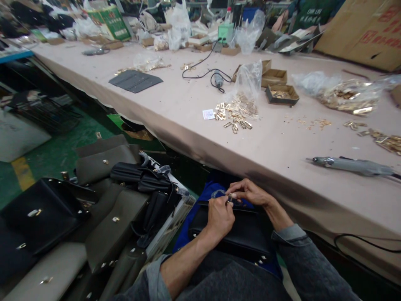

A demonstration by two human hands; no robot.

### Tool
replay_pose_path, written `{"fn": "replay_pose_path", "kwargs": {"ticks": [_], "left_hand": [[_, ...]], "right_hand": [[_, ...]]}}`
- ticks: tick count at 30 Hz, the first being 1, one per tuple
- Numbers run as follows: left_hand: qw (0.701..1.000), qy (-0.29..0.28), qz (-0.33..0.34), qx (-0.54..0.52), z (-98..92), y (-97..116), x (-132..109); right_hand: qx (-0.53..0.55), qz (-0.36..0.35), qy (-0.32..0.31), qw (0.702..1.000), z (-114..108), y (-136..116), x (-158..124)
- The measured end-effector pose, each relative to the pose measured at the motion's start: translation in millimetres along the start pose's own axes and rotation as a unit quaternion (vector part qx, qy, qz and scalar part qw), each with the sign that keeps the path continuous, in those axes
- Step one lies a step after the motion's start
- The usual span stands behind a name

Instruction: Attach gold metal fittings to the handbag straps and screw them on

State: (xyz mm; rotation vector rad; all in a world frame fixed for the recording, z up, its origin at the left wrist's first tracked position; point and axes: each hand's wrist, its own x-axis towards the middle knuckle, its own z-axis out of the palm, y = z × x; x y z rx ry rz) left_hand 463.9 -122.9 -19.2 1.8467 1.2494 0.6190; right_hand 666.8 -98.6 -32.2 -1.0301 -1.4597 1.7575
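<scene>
A black handbag (241, 234) lies across my lap, over blue cloth (203, 191). At its upper edge my left hand (220, 215) is closed, its fingers at a small metal piece (230, 198). From the right, my right hand (249, 192) pinches at the same metal piece, and the fingertips of both hands nearly meet there. Clear plastic film (218, 193) shows beside my left fingers. The exact grip on the metal is too small to make out.
Black and grey bags (115, 221) fill a bin on the left. The table (188, 108) ahead bears an electric screwdriver (354, 165), gold metal plates (241, 109), a small box of parts (282, 95), a grey sheet (135, 80) and cables. Someone's arm (280, 21) shows beyond.
</scene>
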Motion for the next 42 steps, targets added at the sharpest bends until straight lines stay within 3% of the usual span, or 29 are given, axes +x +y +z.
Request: {"fn": "replay_pose_path", "kwargs": {"ticks": [5,16,22,25,29,36,39,42], "left_hand": [[0.982,-0.117,-0.051,-0.14,-5.6,-6.5,1.7],[0.966,-0.078,-0.135,-0.208,-0.5,-7.3,1.7],[0.921,-0.089,-0.192,-0.327,5.6,-16.8,6.0],[0.912,-0.073,-0.201,-0.349,6.8,-19.2,6.1],[0.919,-0.047,-0.205,-0.333,10.7,-22.4,5.6],[0.915,-0.087,-0.179,-0.35,17.6,-30.3,14.0],[0.92,-0.109,-0.178,-0.33,17.7,-35.5,18.2],[0.917,-0.118,-0.171,-0.341,20.5,-43.0,23.9]], "right_hand": [[0.006,-0.01,0.03,0.999,2.0,9.8,-9.3],[0.016,-0.036,0.046,0.998,4.5,14.1,-12.0],[-0.001,-0.035,0.027,0.999,1.9,12.9,-10.6],[-0.01,-0.031,0.036,0.999,8.2,7.5,-10.7],[-0.078,-0.035,0.124,0.989,25.2,2.2,-8.4],[-0.118,-0.006,0.213,0.97,30.9,17.2,-0.1],[-0.133,0.036,0.25,0.958,31.0,18.5,-0.4],[-0.168,0.087,0.324,0.927,28.6,15.9,-1.7]]}}
